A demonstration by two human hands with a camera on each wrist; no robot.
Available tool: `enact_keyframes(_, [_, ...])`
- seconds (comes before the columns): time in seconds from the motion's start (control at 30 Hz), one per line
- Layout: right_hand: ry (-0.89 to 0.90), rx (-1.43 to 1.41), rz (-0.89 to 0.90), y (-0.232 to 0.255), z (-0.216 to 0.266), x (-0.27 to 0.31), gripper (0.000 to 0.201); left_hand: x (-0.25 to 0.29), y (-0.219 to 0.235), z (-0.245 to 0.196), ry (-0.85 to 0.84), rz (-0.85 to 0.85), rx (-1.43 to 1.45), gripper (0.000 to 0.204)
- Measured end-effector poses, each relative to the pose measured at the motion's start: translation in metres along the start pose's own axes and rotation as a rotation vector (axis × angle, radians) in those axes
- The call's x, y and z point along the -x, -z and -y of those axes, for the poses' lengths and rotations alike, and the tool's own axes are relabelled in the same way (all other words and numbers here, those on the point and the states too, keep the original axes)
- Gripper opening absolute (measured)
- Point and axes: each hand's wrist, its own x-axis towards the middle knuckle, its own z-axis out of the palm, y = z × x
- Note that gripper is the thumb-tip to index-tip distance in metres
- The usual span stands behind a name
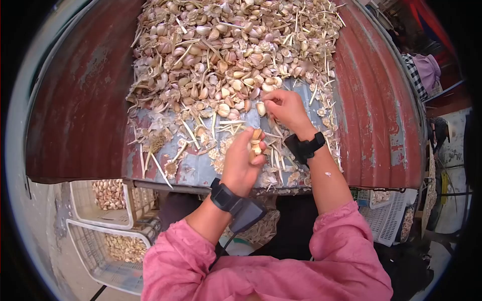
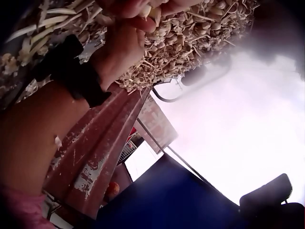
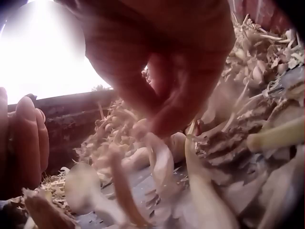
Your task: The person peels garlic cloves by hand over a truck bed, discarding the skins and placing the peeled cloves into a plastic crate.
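Observation:
My left hand (image 1: 242, 163) curls its fingers around several garlic cloves (image 1: 256, 143), low over the near part of the metal sheet. Two pale clove tips (image 2: 155, 15) show between its fingers in the left wrist view. My right hand (image 1: 287, 109) reaches to the near edge of the garlic heap, thumb and forefinger drawn together at a pale garlic clove (image 1: 261, 109). From the right wrist, the fingertips (image 3: 159, 125) meet right at a clove (image 3: 161, 162); its upper end is hidden by them. The left fingers (image 3: 29, 138) appear at that view's left.
A big heap of garlic cloves (image 1: 221, 60) with dry stalks and skins covers the far part of the red ribbed metal sheet (image 1: 371, 100). Loose stalks (image 1: 191, 134) lie nearer. Plastic crates (image 1: 103, 220) with cloves stand below left; another crate (image 1: 384, 215) is below right.

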Motion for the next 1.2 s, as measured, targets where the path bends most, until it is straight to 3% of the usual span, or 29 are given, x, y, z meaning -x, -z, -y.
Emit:
enact_keyframes(0.03, [-0.271,-0.363,0.032,0.005,-0.003,0.005,0.017,0.003,-0.002,0.000,-0.047,-0.045,-0.067,0.013])
enact_keyframes(0.1, [-0.276,-0.316,0.052,0.006,-0.006,0.015,0.019,0.005,-0.002,0.000,-0.082,-0.061,-0.092,0.013])
enact_keyframes(0.17, [-0.033,-0.030,-0.180,-0.001,0.001,0.023,0.024,0.010,-0.007,0.000,-0.132,-0.064,-0.234,0.014])
enact_keyframes(0.23, [0.050,0.087,-0.176,-0.008,0.015,0.021,0.030,0.009,-0.008,0.002,-0.150,-0.058,-0.253,0.014])
enact_keyframes(0.3, [0.179,0.448,-0.025,-0.012,0.009,0.013,0.034,0.010,-0.008,0.005,-0.164,-0.048,-0.277,0.015])
enact_keyframes(0.37, [0.131,0.408,-0.005,-0.005,0.011,0.016,0.035,0.007,-0.007,0.003,-0.171,-0.106,-0.328,0.015])
enact_keyframes(0.43, [-0.195,-0.606,0.123,0.005,0.019,0.030,0.035,0.008,-0.010,-0.001,-0.163,-0.073,-0.310,0.019])
enact_keyframes(0.47, [-0.200,-0.799,0.130,0.010,0.026,0.043,0.035,0.011,-0.014,-0.002,-0.153,-0.058,-0.361,0.023])
enact_keyframes(0.57, [-0.147,-1.007,0.106,0.008,0.036,0.069,0.035,0.011,-0.012,0.004,-0.120,-0.001,-0.405,0.034])
enact_keyframes(0.77, [-0.154,-1.029,0.113,-0.005,0.032,0.086,0.037,0.013,-0.014,0.011,-0.149,-0.016,-0.482,0.038])
enact_keyframes(0.83, [0.077,-0.745,-0.017,-0.005,0.032,0.084,0.032,0.010,-0.012,0.011,-0.099,0.028,-0.430,0.039])
enact_keyframes(1.07, [0.115,-0.386,-0.021,0.020,0.040,0.095,0.030,0.011,-0.012,0.012,-0.046,0.093,-0.453,0.040])
enact_keyframes(1.13, [0.282,-0.177,0.033,0.029,0.038,0.096,0.029,0.014,-0.015,0.010,-0.024,0.087,-0.514,0.036])
enact_keyframes(1.2, [0.332,-0.143,0.025,0.028,0.033,0.097,0.026,0.013,-0.014,0.009,0.004,0.086,-0.578,0.032])
